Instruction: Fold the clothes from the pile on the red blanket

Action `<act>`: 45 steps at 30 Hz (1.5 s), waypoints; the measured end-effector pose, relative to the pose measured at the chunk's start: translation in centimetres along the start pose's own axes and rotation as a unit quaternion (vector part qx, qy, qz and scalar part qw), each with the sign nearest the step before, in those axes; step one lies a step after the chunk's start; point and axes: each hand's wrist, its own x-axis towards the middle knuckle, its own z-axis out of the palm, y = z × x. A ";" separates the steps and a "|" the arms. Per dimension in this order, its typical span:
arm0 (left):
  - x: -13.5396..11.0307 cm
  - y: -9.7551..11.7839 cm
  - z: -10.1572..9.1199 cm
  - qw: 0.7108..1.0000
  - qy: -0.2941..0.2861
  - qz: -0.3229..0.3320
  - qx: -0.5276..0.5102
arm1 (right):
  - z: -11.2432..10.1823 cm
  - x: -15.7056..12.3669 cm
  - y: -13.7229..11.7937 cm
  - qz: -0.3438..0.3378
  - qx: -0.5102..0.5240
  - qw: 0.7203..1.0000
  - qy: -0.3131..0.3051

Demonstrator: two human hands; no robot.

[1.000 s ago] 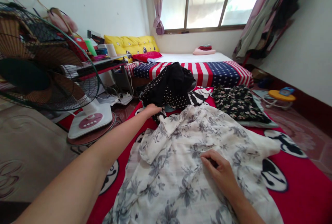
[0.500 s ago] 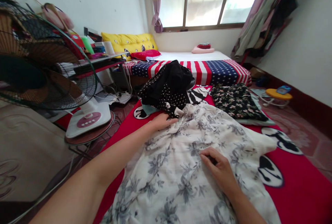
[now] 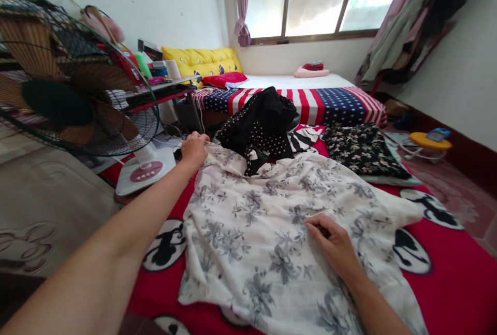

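A white blouse with grey flowers [image 3: 248, 210] lies spread before me on a red blanket [image 3: 462, 252]. Its far left end is in the grip of my left hand [image 3: 195, 149], closed with the arm stretched out. On the middle right of the cloth rests my right hand [image 3: 330, 242], its fingers curled in; whether cloth is pinched between the fingertips I cannot tell. Right behind the blouse is a heap of black and dotted clothes [image 3: 266, 122], partly touching its far edge. A folded black floral garment [image 3: 363, 148] lies beyond it on the right.
At the left, a fan [image 3: 58, 102] stands close to my left arm. Behind it is a cluttered desk [image 3: 171, 86]. A bed with a star-and-stripe cover [image 3: 334, 104] stands at the back. A yellow stool [image 3: 429, 141] with a blue object on it is far right.
My left hand has moved left and away from me, from beside the dark heap, drawing the blouse's far left end out flat. My right hand stays on the same patch of cloth.
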 end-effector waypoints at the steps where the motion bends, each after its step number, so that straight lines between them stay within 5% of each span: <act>1: 0.0 -0.2 0.1 0.999 0.041 -0.005 0.001 | 0.0 0.0 0.0 -0.001 0.001 1.000 0.000; 4: -1.4 -0.6 1.6 0.997 0.080 0.008 -0.010 | 0.0 -0.1 0.0 -0.005 0.004 1.000 -0.003; 9: -7.9 -1.2 4.2 0.995 0.010 0.088 -0.048 | 0.0 -0.2 0.3 -0.009 0.002 1.000 -0.004; 15: -18.2 -2.7 1.0 0.943 -0.145 0.244 -0.175 | 0.0 -0.2 0.3 -0.012 -0.005 1.000 -0.007; 20: -23.6 -3.2 -1.0 0.874 -0.285 0.380 -0.102 | 0.0 0.0 -0.2 -0.015 -0.010 1.000 -0.006; 24: -24.5 -3.2 -1.9 0.871 -0.324 0.369 -0.019 | -0.1 -0.1 -0.2 -0.016 -0.014 1.000 -0.005; 28: -24.4 -2.8 -4.0 0.858 -0.437 0.269 -0.015 | -0.1 -0.2 -0.1 -0.024 -0.014 1.000 -0.005; 31: -24.1 -2.4 -4.7 0.825 -0.530 0.193 -0.012 | -0.1 -0.3 0.0 -0.027 -0.015 1.000 -0.005; 35: -22.0 -1.4 -3.9 0.765 -0.621 0.170 -0.009 | -0.1 -0.2 -0.1 -0.042 -0.007 0.999 -0.022; 38: -18.6 0.6 -2.3 0.790 -0.573 0.215 -0.041 | -0.2 -0.3 0.0 -0.049 -0.002 0.998 -0.029; 42: -14.1 4.6 2.1 0.901 -0.295 0.295 -0.120 | -0.1 -0.3 0.4 -0.043 0.001 0.998 -0.044; 45: -12.1 6.9 6.4 0.910 -0.189 0.338 -0.146 | -0.1 -0.4 0.4 -0.039 0.004 0.998 -0.042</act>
